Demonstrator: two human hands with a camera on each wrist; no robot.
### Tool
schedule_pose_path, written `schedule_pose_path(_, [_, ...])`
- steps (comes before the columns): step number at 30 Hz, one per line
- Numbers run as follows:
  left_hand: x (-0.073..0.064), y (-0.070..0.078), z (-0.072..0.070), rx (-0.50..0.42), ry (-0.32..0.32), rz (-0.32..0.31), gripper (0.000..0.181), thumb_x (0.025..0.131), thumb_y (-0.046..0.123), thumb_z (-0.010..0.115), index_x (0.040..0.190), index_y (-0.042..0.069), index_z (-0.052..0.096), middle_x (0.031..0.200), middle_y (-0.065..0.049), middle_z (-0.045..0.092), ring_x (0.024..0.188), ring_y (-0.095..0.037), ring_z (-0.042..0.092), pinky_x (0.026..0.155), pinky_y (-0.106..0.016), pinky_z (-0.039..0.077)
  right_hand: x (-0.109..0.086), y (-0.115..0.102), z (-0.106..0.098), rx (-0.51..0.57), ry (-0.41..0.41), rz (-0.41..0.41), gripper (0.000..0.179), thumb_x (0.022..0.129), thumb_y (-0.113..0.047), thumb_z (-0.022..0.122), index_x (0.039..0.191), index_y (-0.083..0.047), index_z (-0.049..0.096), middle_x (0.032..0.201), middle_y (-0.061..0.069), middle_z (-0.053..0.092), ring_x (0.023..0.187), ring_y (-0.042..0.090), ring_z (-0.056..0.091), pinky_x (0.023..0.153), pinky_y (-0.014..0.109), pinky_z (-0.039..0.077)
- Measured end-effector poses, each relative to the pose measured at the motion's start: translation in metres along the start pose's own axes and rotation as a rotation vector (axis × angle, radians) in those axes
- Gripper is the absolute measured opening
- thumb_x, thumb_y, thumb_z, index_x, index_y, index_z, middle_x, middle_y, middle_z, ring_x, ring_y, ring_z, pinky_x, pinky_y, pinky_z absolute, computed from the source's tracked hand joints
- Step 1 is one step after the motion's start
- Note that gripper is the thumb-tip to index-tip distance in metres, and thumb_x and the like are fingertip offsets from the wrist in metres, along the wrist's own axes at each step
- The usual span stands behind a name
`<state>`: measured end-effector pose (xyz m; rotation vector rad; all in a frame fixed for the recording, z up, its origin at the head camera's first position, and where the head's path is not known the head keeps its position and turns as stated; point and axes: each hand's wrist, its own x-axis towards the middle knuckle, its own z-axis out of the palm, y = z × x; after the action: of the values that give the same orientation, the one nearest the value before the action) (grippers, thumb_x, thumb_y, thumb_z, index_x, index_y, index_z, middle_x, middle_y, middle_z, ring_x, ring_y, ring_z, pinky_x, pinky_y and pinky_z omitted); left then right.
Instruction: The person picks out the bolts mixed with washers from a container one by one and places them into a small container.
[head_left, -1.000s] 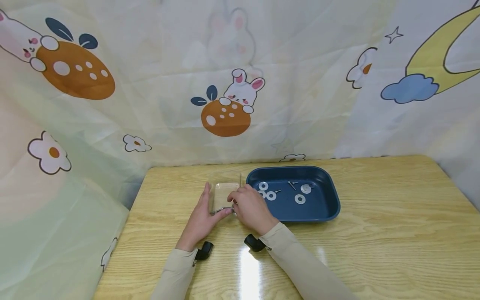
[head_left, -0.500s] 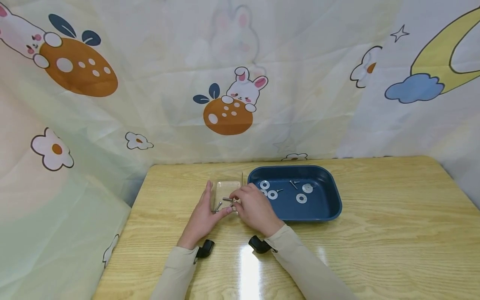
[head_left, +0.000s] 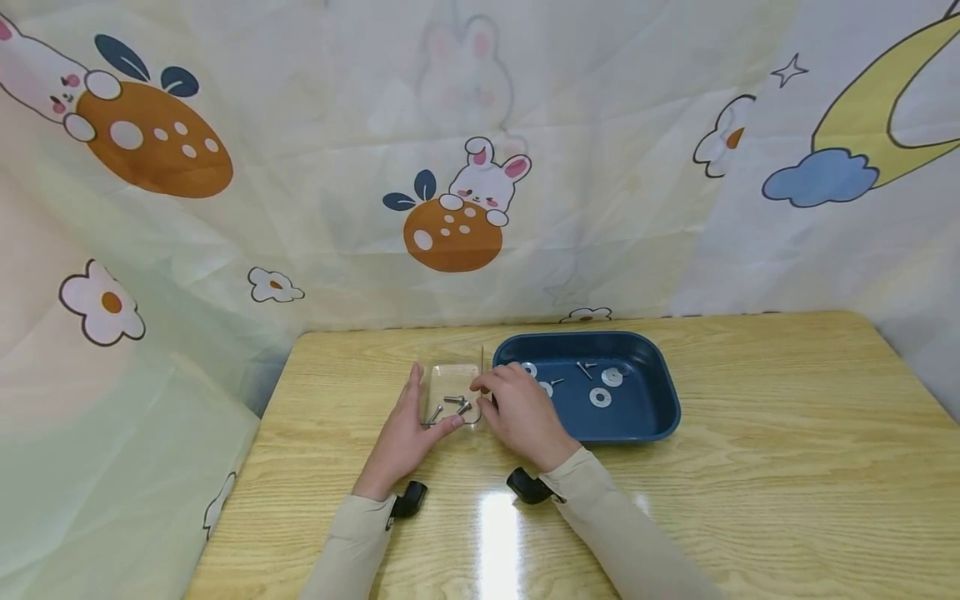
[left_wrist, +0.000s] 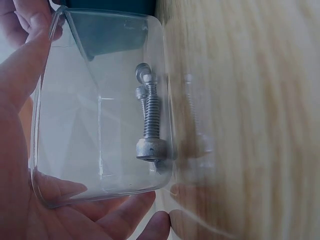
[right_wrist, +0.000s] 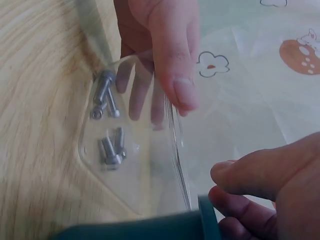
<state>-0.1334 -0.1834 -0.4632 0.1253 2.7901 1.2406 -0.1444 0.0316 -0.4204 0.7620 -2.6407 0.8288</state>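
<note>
My left hand (head_left: 401, 437) grips a clear plastic box (head_left: 454, 375) on the table, thumb over its near rim and fingers along its left side. Several metal socket-head screws (left_wrist: 151, 117) lie on the box's floor; the right wrist view shows these bolts (right_wrist: 110, 152) through the clear wall. Over the gap between the box and a dark blue tray (head_left: 663, 379) hovers my right hand (head_left: 525, 417). Its fingers are loosely bent, and thumb and forefinger (right_wrist: 245, 180) stand near each other with nothing visible between them.
Inside the tray are several flat washers (head_left: 600, 397) and a few small screws (head_left: 585, 369); my right hand hides its left part. The wooden table (head_left: 787, 450) extends right and forward. A printed cloth (head_left: 615, 208) hangs behind.
My right hand has drawn back to the right from inside the box, letting go of the screws, which now lie spread on its floor. The left hand stays on the box.
</note>
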Motion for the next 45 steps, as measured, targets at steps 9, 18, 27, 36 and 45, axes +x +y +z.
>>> schedule_pose_path(9, [-0.001, -0.001, -0.001, 0.001, -0.008, 0.008, 0.114, 0.087, 0.055, 0.074, 0.163, 0.016, -0.001, 0.168, -0.005, 0.011, 0.15, -0.036, 0.02, 0.116, -0.06, 0.024, -0.007, 0.01, -0.007, -0.031, 0.046, 0.043, 0.016, 0.089, -0.009, 0.077, 0.105, -0.011, 0.076, 0.098, 0.003, 0.07, 0.087, 0.021, 0.057, 0.072, 0.034, 0.051])
schedule_pose_path(18, [-0.002, -0.002, -0.002, 0.002, 0.001, 0.006, 0.115, 0.086, 0.058, 0.073, 0.163, 0.016, -0.001, 0.168, -0.004, 0.012, 0.15, -0.035, 0.021, 0.116, -0.06, 0.024, -0.014, 0.023, -0.01, -0.041, 0.049, 0.085, 0.015, 0.089, -0.009, 0.077, 0.104, -0.011, 0.076, 0.097, 0.005, 0.07, 0.085, 0.022, 0.056, 0.068, 0.032, 0.05])
schedule_pose_path(27, [-0.001, -0.001, -0.002, -0.004, 0.016, 0.003, 0.114, 0.086, 0.056, 0.074, 0.163, 0.017, 0.0, 0.168, -0.003, 0.013, 0.15, -0.035, 0.02, 0.116, -0.059, 0.023, -0.019, 0.034, -0.016, -0.044, 0.056, 0.122, 0.016, 0.087, -0.007, 0.078, 0.102, -0.008, 0.076, 0.095, 0.005, 0.07, 0.082, 0.022, 0.056, 0.071, 0.036, 0.05])
schedule_pose_path(36, [0.001, 0.0, -0.001, 0.009, 0.005, -0.004, 0.114, 0.086, 0.055, 0.074, 0.163, 0.017, -0.001, 0.168, -0.003, 0.011, 0.15, -0.036, 0.019, 0.116, -0.06, 0.022, -0.022, 0.049, -0.023, -0.087, 0.028, 0.152, 0.017, 0.087, -0.008, 0.078, 0.104, -0.007, 0.077, 0.097, 0.007, 0.07, 0.084, 0.024, 0.056, 0.069, 0.036, 0.051])
schedule_pose_path(45, [0.001, 0.0, 0.001, 0.015, -0.002, -0.015, 0.113, 0.087, 0.056, 0.074, 0.163, 0.019, 0.0, 0.168, 0.001, 0.011, 0.151, -0.033, 0.018, 0.117, -0.057, 0.022, -0.024, 0.063, -0.034, -0.11, -0.019, 0.2, 0.022, 0.085, -0.008, 0.08, 0.106, -0.006, 0.075, 0.101, 0.011, 0.07, 0.094, 0.029, 0.058, 0.083, 0.043, 0.054])
